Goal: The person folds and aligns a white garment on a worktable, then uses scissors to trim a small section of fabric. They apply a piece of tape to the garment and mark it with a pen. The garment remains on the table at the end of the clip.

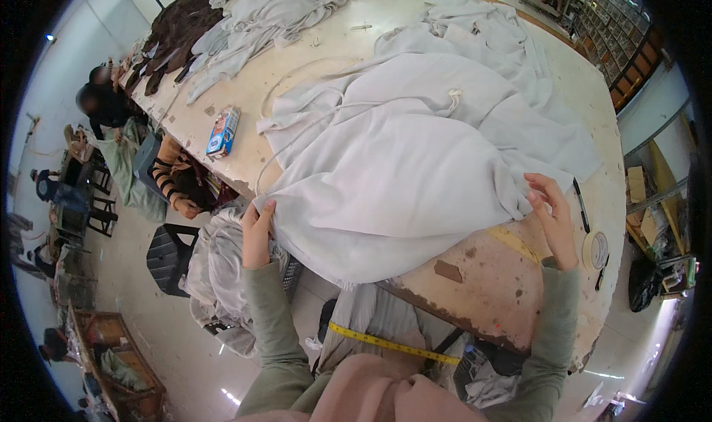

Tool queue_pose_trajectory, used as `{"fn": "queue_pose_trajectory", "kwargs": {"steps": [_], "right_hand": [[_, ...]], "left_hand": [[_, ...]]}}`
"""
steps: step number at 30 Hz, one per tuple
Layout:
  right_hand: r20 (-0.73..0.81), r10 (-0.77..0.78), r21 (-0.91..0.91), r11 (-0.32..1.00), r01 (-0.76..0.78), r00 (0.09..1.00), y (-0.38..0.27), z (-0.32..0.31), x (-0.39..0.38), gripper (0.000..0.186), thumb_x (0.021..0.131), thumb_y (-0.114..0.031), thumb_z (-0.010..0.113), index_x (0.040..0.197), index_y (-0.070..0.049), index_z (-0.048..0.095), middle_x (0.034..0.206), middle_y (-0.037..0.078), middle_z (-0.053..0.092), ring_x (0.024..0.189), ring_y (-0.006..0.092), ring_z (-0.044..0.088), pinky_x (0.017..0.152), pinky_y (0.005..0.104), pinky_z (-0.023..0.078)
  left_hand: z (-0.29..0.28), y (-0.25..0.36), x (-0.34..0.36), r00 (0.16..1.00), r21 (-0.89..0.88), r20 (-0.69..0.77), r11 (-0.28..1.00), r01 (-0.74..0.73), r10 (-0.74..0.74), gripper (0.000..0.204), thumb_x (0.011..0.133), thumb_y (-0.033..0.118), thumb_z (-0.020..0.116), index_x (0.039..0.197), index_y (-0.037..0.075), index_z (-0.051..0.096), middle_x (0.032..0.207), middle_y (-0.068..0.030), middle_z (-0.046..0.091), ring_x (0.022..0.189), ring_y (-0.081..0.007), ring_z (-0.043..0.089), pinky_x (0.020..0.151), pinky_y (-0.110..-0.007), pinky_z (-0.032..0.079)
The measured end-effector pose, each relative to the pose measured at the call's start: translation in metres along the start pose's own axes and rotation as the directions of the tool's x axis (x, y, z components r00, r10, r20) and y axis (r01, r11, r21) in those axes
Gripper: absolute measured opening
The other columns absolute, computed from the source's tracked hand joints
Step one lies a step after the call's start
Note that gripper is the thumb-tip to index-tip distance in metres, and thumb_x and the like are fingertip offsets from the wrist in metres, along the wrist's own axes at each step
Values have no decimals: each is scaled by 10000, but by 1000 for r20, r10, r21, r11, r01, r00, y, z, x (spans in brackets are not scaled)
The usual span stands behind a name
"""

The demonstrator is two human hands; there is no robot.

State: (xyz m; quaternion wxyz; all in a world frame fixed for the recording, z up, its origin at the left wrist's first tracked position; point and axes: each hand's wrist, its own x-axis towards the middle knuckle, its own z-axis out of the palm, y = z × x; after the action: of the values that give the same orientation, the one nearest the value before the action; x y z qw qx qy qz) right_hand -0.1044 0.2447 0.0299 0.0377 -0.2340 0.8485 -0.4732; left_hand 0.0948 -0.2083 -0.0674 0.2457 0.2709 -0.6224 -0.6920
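A big worn table (519, 288) fills the view, with a pale grey garment (415, 162) spread across its near half and hanging over the near edge. More grey cloth (274, 14) is heaped at the far left. The left hand (257, 233) pinches the garment's near left corner; the right hand (552, 218) rests open, fingers touching its right edge. A yellow measuring tape (393, 344) hangs below. A small blue carton (222, 131) lies left, a tape roll (595, 250) right.
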Motion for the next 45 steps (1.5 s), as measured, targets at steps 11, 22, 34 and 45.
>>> {"fn": "queue_pose_trajectory", "kwargs": {"steps": [11,22,34,45], "right_hand": [[-118,87,-320,940,-121,989,39,63,58,345,873,-249,628,1184,-102,603,956,146,625,906,280,599,794,329,462],[96,-394,-299,865,404,914,-41,51,30,242,767,-48,657,1003,-42,608,1011,113,616,976,280,589,864,351,437],[298,-639,39,750,660,709,-72,132,3,228,735,-136,727,931,-106,614,953,21,612,1004,219,558,879,379,361],[469,-450,-161,802,575,760,-23,120,35,124,774,-151,686,880,-105,639,941,21,619,983,222,540,937,416,295]], "left_hand": [[2,21,-30,993,-170,3,978,121,-122,342,928,154,597,1215,-21,532,1134,-85,629,1001,-149,614,853,-285,493],[76,64,-89,998,-26,33,998,63,-62,201,891,166,665,987,-11,668,870,-24,677,758,-67,603,688,-223,486],[122,101,-119,925,-33,378,999,-31,41,229,907,145,639,1063,-23,654,885,-4,649,796,-57,558,719,-229,452],[74,102,-107,996,-260,-79,964,-48,28,253,874,214,678,968,-17,640,848,-61,665,721,-112,626,648,-244,503]]}}
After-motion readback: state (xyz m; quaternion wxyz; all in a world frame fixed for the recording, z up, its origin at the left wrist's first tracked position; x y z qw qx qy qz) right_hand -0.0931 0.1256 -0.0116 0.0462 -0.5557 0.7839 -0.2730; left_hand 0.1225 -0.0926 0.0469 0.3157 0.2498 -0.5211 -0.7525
